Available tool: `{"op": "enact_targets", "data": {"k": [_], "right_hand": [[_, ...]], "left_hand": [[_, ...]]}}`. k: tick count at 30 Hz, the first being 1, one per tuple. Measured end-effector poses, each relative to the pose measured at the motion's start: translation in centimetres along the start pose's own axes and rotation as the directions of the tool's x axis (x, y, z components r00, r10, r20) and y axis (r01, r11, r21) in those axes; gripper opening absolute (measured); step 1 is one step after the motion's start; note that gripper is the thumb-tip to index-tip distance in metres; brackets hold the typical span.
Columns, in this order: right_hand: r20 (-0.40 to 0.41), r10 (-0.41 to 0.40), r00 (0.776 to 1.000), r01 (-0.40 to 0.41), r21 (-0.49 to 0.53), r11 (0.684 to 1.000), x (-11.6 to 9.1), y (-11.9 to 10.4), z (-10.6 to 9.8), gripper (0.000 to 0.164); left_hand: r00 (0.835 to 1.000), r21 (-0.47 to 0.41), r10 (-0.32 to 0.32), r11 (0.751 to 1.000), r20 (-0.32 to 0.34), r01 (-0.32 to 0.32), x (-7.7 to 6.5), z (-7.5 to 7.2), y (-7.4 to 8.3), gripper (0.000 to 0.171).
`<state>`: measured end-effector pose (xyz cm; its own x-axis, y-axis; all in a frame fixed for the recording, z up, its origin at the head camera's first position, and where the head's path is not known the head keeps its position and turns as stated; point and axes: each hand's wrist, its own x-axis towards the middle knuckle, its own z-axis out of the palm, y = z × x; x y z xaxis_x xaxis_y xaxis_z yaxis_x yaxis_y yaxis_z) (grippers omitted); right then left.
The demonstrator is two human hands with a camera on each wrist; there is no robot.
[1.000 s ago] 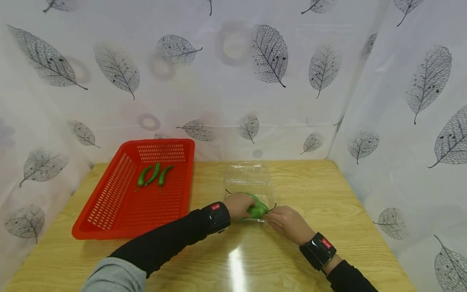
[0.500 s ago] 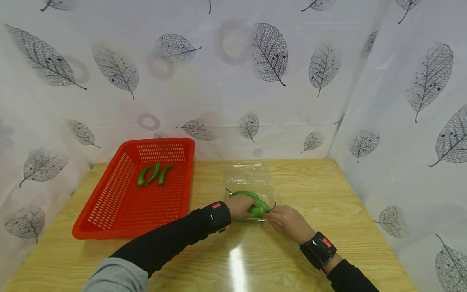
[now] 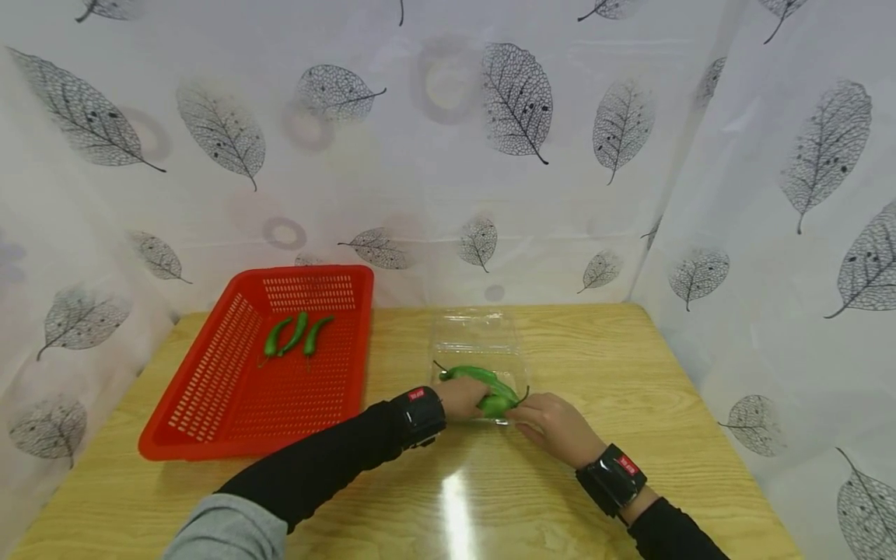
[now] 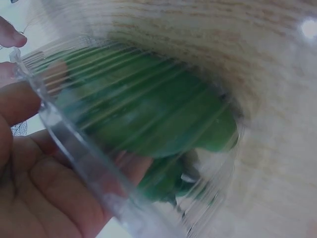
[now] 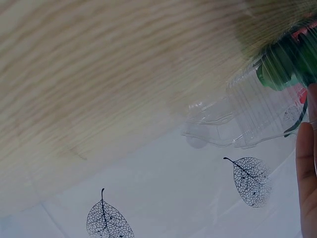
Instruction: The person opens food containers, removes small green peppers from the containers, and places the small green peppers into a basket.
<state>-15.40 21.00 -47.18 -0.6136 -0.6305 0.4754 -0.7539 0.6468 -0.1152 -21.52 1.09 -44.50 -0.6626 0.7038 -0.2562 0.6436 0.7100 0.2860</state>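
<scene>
A clear plastic clamshell box (image 3: 521, 369) stands with its lid raised toward the wall. Long green peppers (image 3: 465, 373) lie inside, and one dark stem sticks out at the right. My left hand (image 3: 463, 398) reaches over the front left rim and holds the front green pepper (image 3: 495, 405). Through the ribbed wall in the left wrist view, its fingers show against the pepper (image 4: 148, 104). My right hand (image 3: 556, 424) is at the front right corner, its fingertips pinching at the pepper's stem end. The right wrist view shows only a sliver of that hand (image 5: 307, 173).
To the left, a red perforated basket (image 3: 367, 334) holds three slim green chillies (image 3: 308, 336). It sits on a wooden table (image 3: 588, 350) backed by a leaf-print curtain (image 3: 434, 179). A black sleeve (image 3: 336, 451) crosses in front of the basket's near corner.
The rear pepper in the box shows more fully from behind my left hand, which has shifted slightly right. My right hand stays nearly where it was.
</scene>
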Motion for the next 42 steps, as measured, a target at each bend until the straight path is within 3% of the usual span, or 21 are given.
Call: {"op": "enact_targets", "data": {"k": [8,17,28,42], "right_hand": [[0.004,0.006,1.0,-0.006,-0.014,1.0,-0.05,0.05,0.07,0.03],[-0.001,0.0,1.0,0.0,-0.015,1.0,-0.08,0.02,0.06,0.029],[-0.007,-0.02,1.0,0.019,-0.032,0.999,-0.02,-0.04,0.03,0.029],[0.0,-0.021,1.0,0.021,-0.032,0.999,-0.05,0.07,0.08,0.031]], "left_hand": [[1.0,-0.01,0.008,1.0,-0.001,-0.008,0.22,0.12,-0.14,0.02],[0.999,0.012,-0.03,0.999,0.022,0.03,0.51,0.7,-0.15,0.028],[0.999,0.012,-0.028,1.0,0.037,0.027,-0.05,0.07,0.42,0.033],[0.999,-0.064,-0.03,0.997,0.027,0.032,-0.38,0.23,0.14,0.036]]}}
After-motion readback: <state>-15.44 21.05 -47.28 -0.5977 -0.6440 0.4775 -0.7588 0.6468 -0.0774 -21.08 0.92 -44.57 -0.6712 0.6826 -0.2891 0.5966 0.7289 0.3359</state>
